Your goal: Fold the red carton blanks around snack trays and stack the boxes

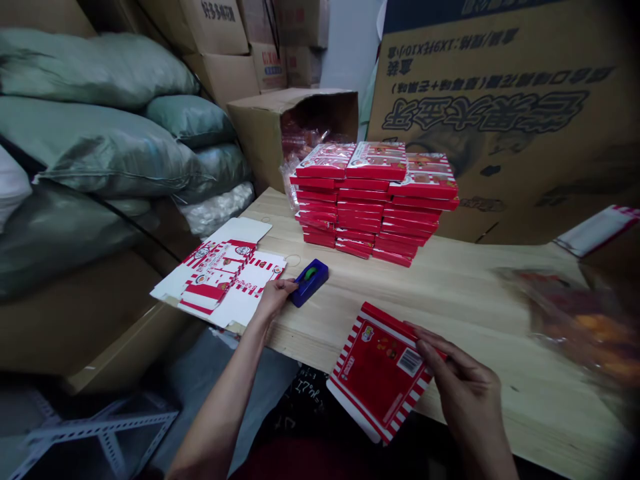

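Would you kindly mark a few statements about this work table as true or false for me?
1. The left hand touches the blue dispenser. True.
2. The right hand holds a green box. False: it holds a red striped box.
3. The stacks of red boxes stand on the wooden table. True.
4. The flat cartons lie right of the stacks. False: they lie at the table's left end.
5. The cardboard box behind the stacks is sealed. False: it is open.
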Available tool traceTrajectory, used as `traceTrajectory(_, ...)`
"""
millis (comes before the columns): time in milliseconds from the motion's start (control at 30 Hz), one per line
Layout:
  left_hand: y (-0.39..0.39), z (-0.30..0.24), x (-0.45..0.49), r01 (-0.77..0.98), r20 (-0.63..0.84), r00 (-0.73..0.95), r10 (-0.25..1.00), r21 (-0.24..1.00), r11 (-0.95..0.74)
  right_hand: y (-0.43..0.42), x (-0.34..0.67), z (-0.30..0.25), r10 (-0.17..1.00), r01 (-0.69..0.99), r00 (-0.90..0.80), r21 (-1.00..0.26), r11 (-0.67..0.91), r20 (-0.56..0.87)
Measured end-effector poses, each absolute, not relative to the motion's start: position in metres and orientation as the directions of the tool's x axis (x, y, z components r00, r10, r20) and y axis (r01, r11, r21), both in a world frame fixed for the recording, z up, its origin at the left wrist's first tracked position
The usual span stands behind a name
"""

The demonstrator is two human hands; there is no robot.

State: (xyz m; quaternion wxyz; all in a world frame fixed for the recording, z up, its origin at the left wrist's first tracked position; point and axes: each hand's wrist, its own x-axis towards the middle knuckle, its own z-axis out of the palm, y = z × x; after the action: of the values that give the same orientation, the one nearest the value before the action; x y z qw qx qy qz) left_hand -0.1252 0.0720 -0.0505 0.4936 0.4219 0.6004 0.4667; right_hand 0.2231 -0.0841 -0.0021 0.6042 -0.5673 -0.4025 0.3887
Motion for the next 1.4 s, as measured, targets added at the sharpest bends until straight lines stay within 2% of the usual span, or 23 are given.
traceTrajectory(167,0.054,-0.055,-0.132,-0.087,-0.202,-0.122,0.972,0.978,0.192,-0.083,0.212,0.001,0.931,-0.005,0.36,-0.998,0.069,0.063)
traceTrajectory(333,0.042,-0.075,-0.13,-0.048,-0.148,-0.183,0.972,0.989,0.141,-0.084,0.207,0.006,0.906,0.024,0.406,-0.993,0.119,0.119)
traceTrajectory(533,0.028,-0.063,-0.135,0.161,-0.046,-0.324,0.945,0.982,0.103,-0.085,0.195,0.036,0.783,0.169,0.493,-0.924,0.343,0.38)
traceTrajectory(600,0.017,-0.046,-0.127,0.204,-0.011,-0.334,0.943,0.975,0.084,-0.084,0.191,0.039,0.742,0.241,0.465,-0.875,0.419,0.483)
traceTrajectory(700,-0.005,-0.009,-0.095,0.205,0.036,-0.244,0.969,0.979,0.016,-0.08,0.185,0.034,0.723,0.374,0.333,-0.789,0.488,0.605)
traceTrajectory(733,-0.013,0.005,-0.08,0.185,0.053,-0.193,0.98,0.983,-0.016,-0.078,0.182,0.031,0.721,0.414,0.279,-0.757,0.505,0.634)
traceTrajectory(833,-0.033,0.045,-0.034,-0.059,0.076,-0.045,0.996,0.995,-0.079,-0.075,0.175,0.026,0.698,0.488,0.155,-0.668,0.561,0.699)
traceTrajectory(967,-0.038,0.068,0.005,-0.348,-0.018,0.074,0.997,0.937,0.043,-0.074,0.169,0.026,0.667,0.496,0.076,-0.609,0.619,0.741)
traceTrajectory(1100,-0.033,0.061,0.014,-0.425,-0.111,0.106,0.988,0.893,0.146,-0.075,0.168,0.022,0.649,0.5,0.048,-0.581,0.643,0.759)
traceTrajectory(1200,-0.035,0.053,0.016,-0.387,-0.189,0.132,0.973,0.894,0.227,-0.077,0.167,0.02,0.648,0.499,0.053,-0.582,0.642,0.76)
traceTrajectory(1267,-0.037,0.047,0.018,-0.318,-0.193,0.12,0.974,0.922,0.222,-0.08,0.167,0.024,0.65,0.487,0.071,-0.595,0.64,0.757)
traceTrajectory(1333,-0.038,0.039,0.018,-0.221,-0.143,0.072,0.987,0.963,0.155,-0.083,0.167,0.031,0.649,0.466,0.106,-0.614,0.637,0.753)
traceTrajectory(1400,-0.039,0.034,0.015,-0.073,-0.021,-0.02,1.0,0.997,0.019,-0.087,0.169,0.039,0.667,0.439,0.131,-0.646,0.625,0.734)
